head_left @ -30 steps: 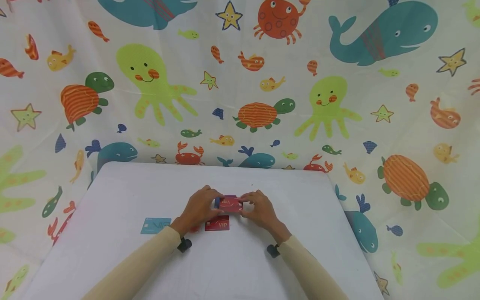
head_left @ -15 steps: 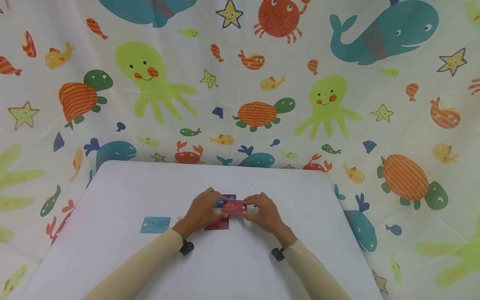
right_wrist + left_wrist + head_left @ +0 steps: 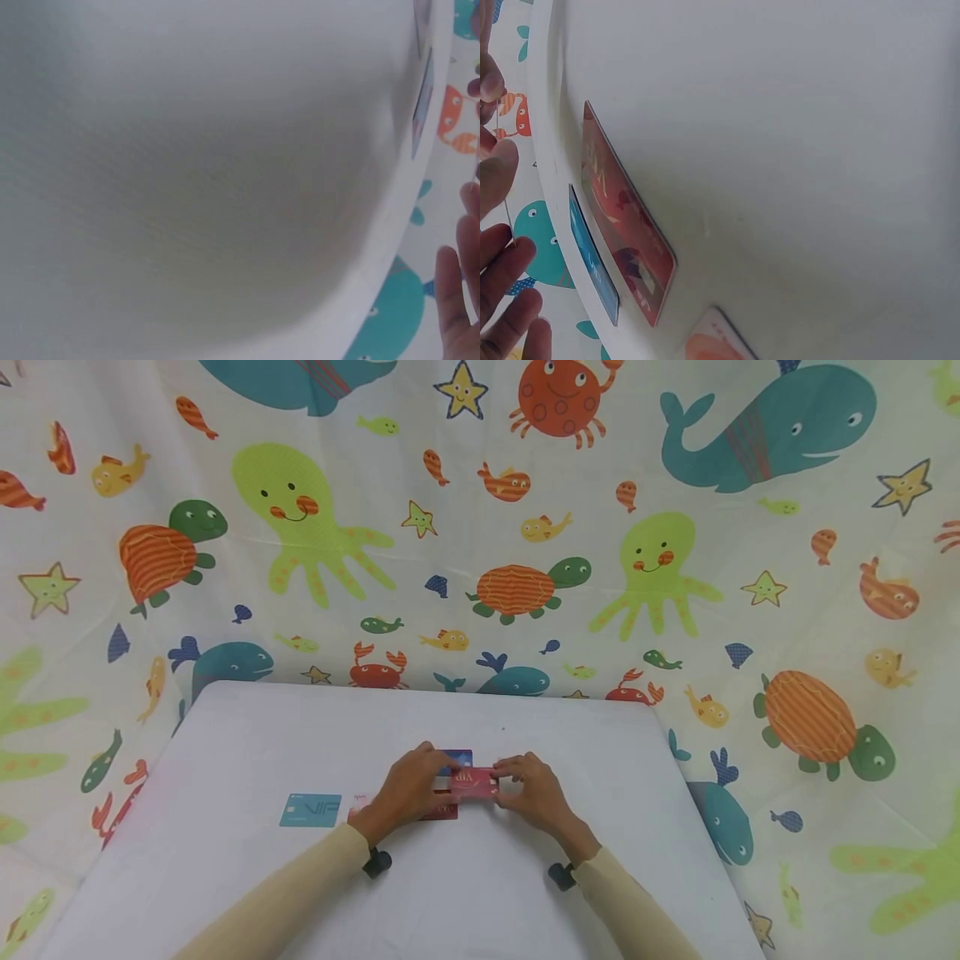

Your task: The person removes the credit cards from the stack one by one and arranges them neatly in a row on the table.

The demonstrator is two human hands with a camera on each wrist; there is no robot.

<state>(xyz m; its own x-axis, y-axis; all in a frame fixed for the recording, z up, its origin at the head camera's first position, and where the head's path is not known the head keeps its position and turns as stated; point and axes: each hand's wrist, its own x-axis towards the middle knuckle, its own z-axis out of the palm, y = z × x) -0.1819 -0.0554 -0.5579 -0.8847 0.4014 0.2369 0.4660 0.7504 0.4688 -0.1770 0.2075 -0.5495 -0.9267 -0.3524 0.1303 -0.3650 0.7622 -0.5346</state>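
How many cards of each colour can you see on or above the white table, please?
Red cards: 2, one held in both hands, one lying under them.
Dark blue card: 1, behind the hands.
Light blue card: 1, to the left.
Pale pink-and-white card: 1, mostly hidden by the left wrist.
Total: 5 cards.

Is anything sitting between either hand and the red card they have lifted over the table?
Nothing visible does. The left hand and right hand both pinch the red card by its ends, with direct contact. A blue card lies just beyond it, another red card below it, and a light blue card off to the left on the table.
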